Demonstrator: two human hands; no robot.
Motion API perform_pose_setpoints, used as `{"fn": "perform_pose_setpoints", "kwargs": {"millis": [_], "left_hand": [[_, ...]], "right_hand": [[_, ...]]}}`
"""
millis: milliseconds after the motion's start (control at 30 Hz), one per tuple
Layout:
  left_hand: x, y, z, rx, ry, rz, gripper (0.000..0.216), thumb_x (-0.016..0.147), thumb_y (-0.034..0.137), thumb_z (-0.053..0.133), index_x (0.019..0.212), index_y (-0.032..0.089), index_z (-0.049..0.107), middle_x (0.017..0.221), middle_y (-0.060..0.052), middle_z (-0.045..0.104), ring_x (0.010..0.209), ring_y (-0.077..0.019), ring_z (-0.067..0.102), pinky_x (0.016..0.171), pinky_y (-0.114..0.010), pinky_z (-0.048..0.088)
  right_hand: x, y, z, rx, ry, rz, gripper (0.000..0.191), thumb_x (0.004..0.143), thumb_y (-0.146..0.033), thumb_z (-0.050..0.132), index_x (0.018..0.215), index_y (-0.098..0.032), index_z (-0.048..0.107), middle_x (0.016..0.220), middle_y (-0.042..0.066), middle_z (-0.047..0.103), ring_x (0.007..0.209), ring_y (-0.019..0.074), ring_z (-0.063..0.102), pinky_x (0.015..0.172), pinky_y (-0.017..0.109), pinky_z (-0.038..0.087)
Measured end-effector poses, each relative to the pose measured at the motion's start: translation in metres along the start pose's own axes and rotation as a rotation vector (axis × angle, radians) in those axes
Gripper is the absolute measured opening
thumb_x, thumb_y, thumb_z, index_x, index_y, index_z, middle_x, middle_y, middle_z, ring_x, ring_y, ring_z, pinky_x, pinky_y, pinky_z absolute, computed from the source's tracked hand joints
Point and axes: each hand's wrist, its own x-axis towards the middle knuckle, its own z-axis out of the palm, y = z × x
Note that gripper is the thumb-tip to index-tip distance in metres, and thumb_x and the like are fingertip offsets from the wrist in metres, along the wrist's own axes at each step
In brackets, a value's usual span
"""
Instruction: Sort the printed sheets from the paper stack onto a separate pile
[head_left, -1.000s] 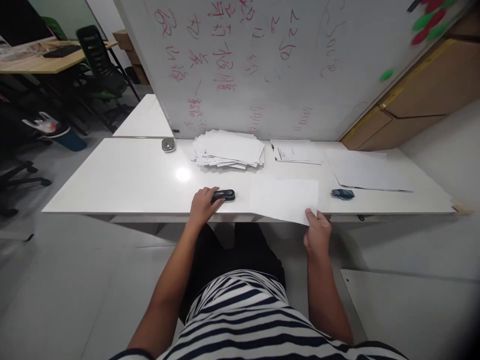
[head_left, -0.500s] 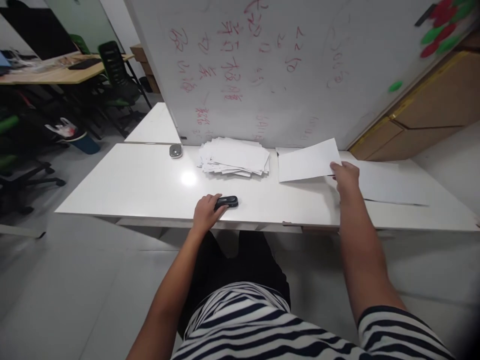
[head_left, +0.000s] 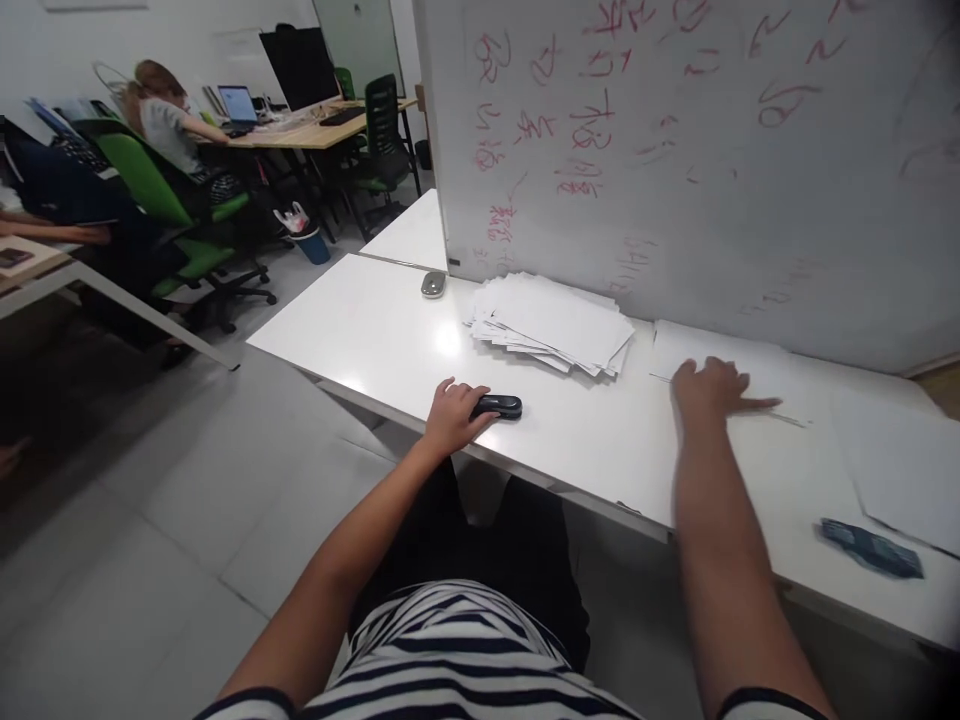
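Two hands are on the white table: the left hand at one black stapler, the right hand flat on one small stack of sheets. Paper lies in three lots: that stack, one fanned pile farther left, and one large sheet at the right. There is one grey mouse at the far edge, one dark blue object near right (too blurred to identify), and one whiteboard. One person sits far left; two green chairs show there.
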Motion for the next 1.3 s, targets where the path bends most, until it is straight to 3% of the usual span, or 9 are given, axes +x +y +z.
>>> {"fn": "perform_pose_setpoints", "kwargs": {"millis": [167, 333, 433, 567, 700, 833, 1000, 1133, 1300], "left_hand": [[0.005, 0.001, 0.002, 0.028, 0.021, 0.014, 0.039, 0.086, 0.048, 0.056, 0.114, 0.02, 0.058, 0.091, -0.005, 0.065, 0.091, -0.0208, 0.059, 0.105, -0.043, 0.032], [0.01, -0.001, 0.006, 0.04, -0.012, 0.037, 0.038, 0.085, 0.046, 0.058, 0.113, 0.02, 0.058, 0.09, -0.007, 0.064, 0.092, -0.0227, 0.058, 0.099, -0.042, 0.035], [0.01, -0.002, 0.008, 0.037, -0.013, 0.039, 0.039, 0.085, 0.046, 0.058, 0.114, 0.02, 0.058, 0.091, -0.007, 0.063, 0.093, -0.0231, 0.057, 0.095, -0.041, 0.037], [0.009, -0.002, 0.009, 0.026, -0.02, 0.033, 0.04, 0.084, 0.046, 0.058, 0.114, 0.02, 0.058, 0.089, -0.007, 0.062, 0.091, -0.0229, 0.055, 0.09, -0.039, 0.039], [0.009, -0.001, 0.007, 0.028, -0.029, 0.019, 0.039, 0.084, 0.046, 0.059, 0.114, 0.021, 0.058, 0.09, -0.007, 0.062, 0.09, -0.0224, 0.055, 0.089, -0.038, 0.039], [0.01, 0.0, 0.006, 0.029, -0.021, 0.01, 0.039, 0.084, 0.046, 0.059, 0.113, 0.02, 0.058, 0.09, -0.007, 0.062, 0.089, -0.022, 0.056, 0.087, -0.037, 0.04], [0.01, 0.001, 0.006, 0.028, -0.016, 0.016, 0.037, 0.084, 0.044, 0.06, 0.113, 0.02, 0.058, 0.091, -0.007, 0.063, 0.088, -0.022, 0.057, 0.084, -0.036, 0.041], [0.01, 0.002, 0.005, 0.021, -0.01, 0.018, 0.037, 0.084, 0.044, 0.06, 0.113, 0.02, 0.059, 0.091, -0.007, 0.063, 0.087, -0.0215, 0.058, 0.082, -0.035, 0.041], [0.01, 0.003, 0.006, 0.023, 0.001, 0.017, 0.038, 0.084, 0.044, 0.06, 0.113, 0.019, 0.058, 0.092, -0.007, 0.063, 0.086, -0.0207, 0.058, 0.081, -0.034, 0.042]], "right_hand": [[0.019, 0.002, 0.014, -0.027, 0.176, 0.052, 0.03, 0.08, -0.018, 0.049, 0.103, -0.012, 0.067, 0.124, 0.027, 0.057, 0.133, 0.0409, 0.027, 0.096, 0.069, -0.02], [-0.01, -0.033, -0.004, 0.135, 0.291, -0.463, 0.036, 0.094, -0.031, 0.032, 0.111, -0.017, 0.061, 0.123, 0.017, 0.059, 0.126, 0.0291, 0.039, 0.107, 0.064, -0.008], [-0.046, -0.066, -0.004, 0.186, 0.126, -0.661, 0.044, 0.095, -0.044, 0.034, 0.127, -0.018, 0.051, 0.135, 0.013, 0.052, 0.128, 0.0273, 0.041, 0.11, 0.06, 0.014], [-0.069, -0.081, 0.008, 0.133, -0.115, -0.836, 0.043, 0.095, -0.042, 0.035, 0.127, -0.019, 0.052, 0.123, 0.01, 0.062, 0.117, 0.0274, 0.053, 0.111, 0.061, 0.017], [-0.058, -0.073, 0.012, 0.075, -0.138, -0.932, 0.039, 0.096, -0.025, 0.028, 0.116, -0.018, 0.06, 0.076, 0.004, 0.068, 0.078, 0.0191, 0.062, 0.111, 0.049, 0.03], [-0.05, -0.068, 0.007, 0.086, -0.089, -0.903, 0.039, 0.094, -0.018, 0.026, 0.105, -0.023, 0.062, 0.063, 0.001, 0.061, 0.068, 0.018, 0.058, 0.104, 0.044, 0.039], [-0.053, -0.066, 0.004, 0.163, -0.059, -0.84, 0.036, 0.096, -0.026, 0.027, 0.112, -0.027, 0.059, 0.093, 0.004, 0.07, 0.091, 0.0202, 0.062, 0.105, 0.046, 0.036], [-0.057, -0.064, 0.01, 0.189, -0.104, -0.863, 0.038, 0.096, -0.036, 0.032, 0.118, -0.02, 0.059, 0.126, 0.009, 0.062, 0.117, 0.0248, 0.056, 0.108, 0.05, 0.03], [-0.059, -0.06, 0.015, 0.171, -0.21, -0.871, 0.045, 0.094, -0.043, 0.038, 0.129, -0.02, 0.053, 0.135, 0.011, 0.056, 0.125, 0.0269, 0.051, 0.109, 0.053, 0.025]]}}
